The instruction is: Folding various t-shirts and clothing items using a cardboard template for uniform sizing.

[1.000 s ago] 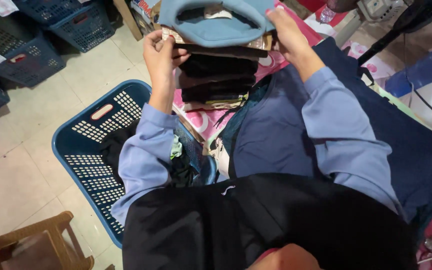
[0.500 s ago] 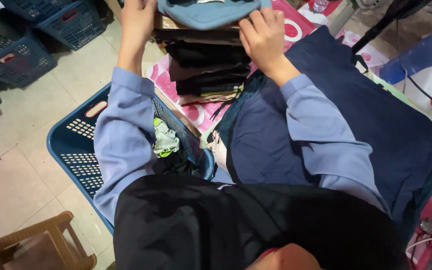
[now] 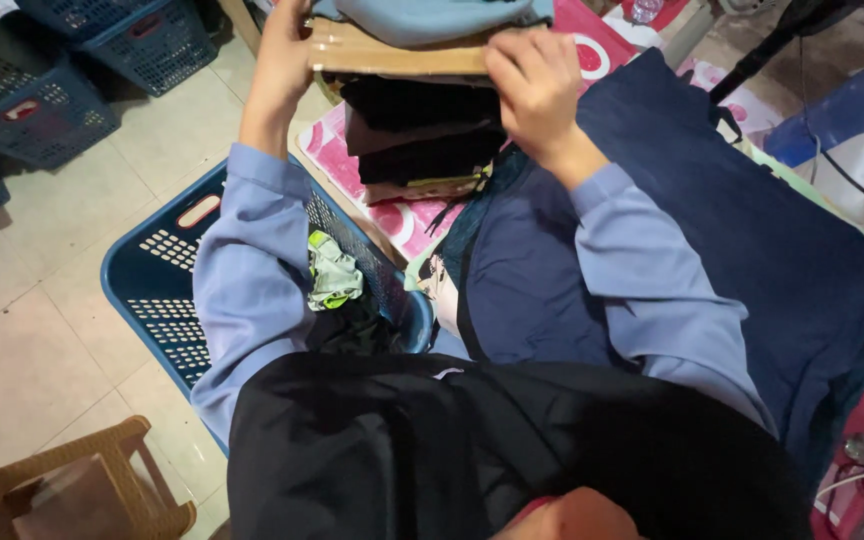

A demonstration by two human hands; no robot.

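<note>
Both hands clamped on flat brown cardboard board [image 3: 397,50] atop stack of folded dark clothes [image 3: 422,140]: left hand [image 3: 282,45] at left end, right hand [image 3: 537,85] at right. Board's long axis runs L-R; light-blue garment [image 3: 432,15] rides on top.

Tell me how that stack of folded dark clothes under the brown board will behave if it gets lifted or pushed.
The stack of folded clothes is probably floppy: its edges sag unevenly. It may slump or shed layers if pushed, since the folds are loosely aligned. The brown board, gripped by the left hand and right hand, looks stiff and likely steadies what lies on it, not the layers below.
</note>
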